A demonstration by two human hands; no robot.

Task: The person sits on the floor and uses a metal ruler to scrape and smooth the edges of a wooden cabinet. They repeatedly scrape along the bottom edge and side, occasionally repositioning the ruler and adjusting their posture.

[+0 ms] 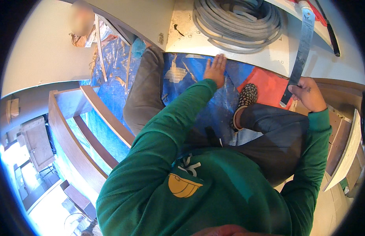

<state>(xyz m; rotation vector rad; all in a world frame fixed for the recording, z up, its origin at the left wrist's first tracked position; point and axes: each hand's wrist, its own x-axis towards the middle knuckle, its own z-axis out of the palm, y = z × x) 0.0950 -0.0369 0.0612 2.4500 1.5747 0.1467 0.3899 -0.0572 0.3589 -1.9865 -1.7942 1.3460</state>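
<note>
- Long flat grey blade-like strip (302,47) slants beside the right side of the pale box-like cabinet (181,43), its dark lower end outside the front edge.
- Thick grey coiled hose (235,33) lies inside the cabinet, near that edge.
- Right hand (311,95) pinches the strip's lower end, thumb on top.
- Left hand (216,72) spreads flat and empty at the front edge; I cannot tell if it touches.
</note>
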